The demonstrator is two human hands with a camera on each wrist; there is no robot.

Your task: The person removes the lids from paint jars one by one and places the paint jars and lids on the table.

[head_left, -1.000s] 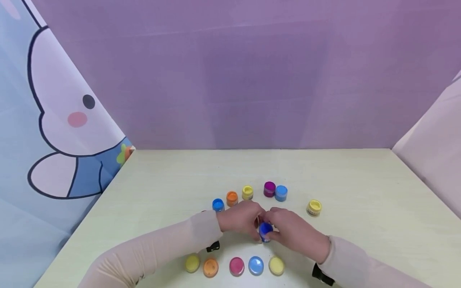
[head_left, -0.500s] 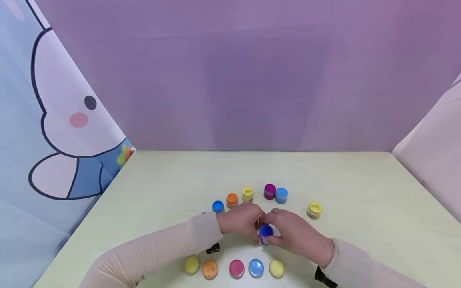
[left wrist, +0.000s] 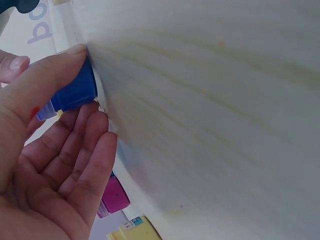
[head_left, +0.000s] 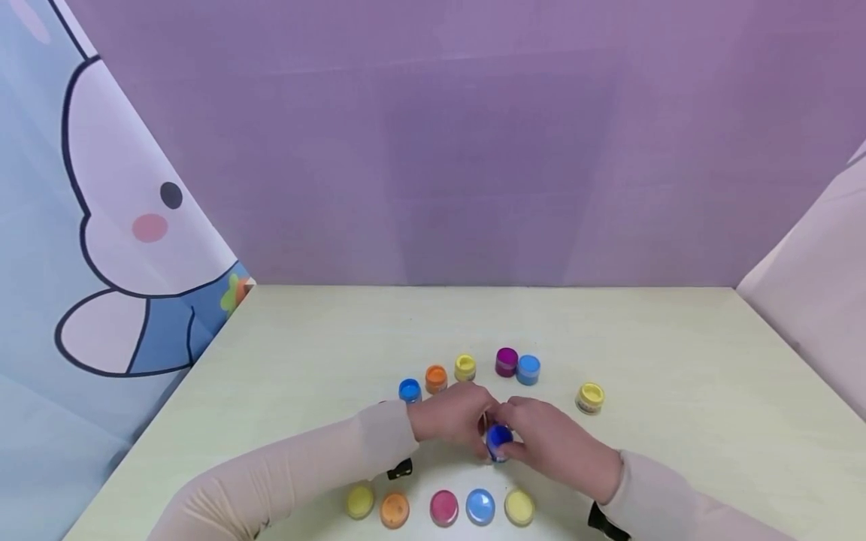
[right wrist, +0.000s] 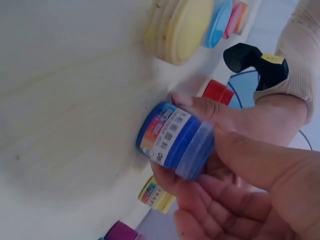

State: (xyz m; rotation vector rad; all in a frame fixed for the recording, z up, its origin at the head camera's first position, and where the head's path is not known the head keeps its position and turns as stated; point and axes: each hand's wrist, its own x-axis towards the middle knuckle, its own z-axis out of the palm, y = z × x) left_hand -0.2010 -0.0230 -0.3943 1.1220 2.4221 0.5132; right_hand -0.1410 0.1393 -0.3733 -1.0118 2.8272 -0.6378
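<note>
A small blue paint jar (head_left: 499,437) stands on the table between my two hands. My left hand (head_left: 455,413) holds its blue body, thumb on the near side and fingers on the far side, as the left wrist view shows. With thumb and fingers, my right hand (head_left: 555,439) grips the jar around its clear ribbed lid (right wrist: 196,150). A label on the jar's side (right wrist: 167,132) faces the right wrist camera. Part of a red jar (right wrist: 218,92) shows behind the left thumb in the right wrist view.
Beyond my hands stand paint jars: blue (head_left: 410,389), orange (head_left: 436,378), yellow (head_left: 464,367), purple (head_left: 507,361), light blue (head_left: 528,369) and another yellow (head_left: 591,397). Nearer me, a row holds yellow (head_left: 360,500), orange (head_left: 395,510), pink (head_left: 444,508), light blue (head_left: 480,506) and pale yellow (head_left: 519,506) jars.
Both hands keep their hold on the blue paint jar, with only slight shifts of the right hand and wrist. The whole head view has drifted slightly downward.
</note>
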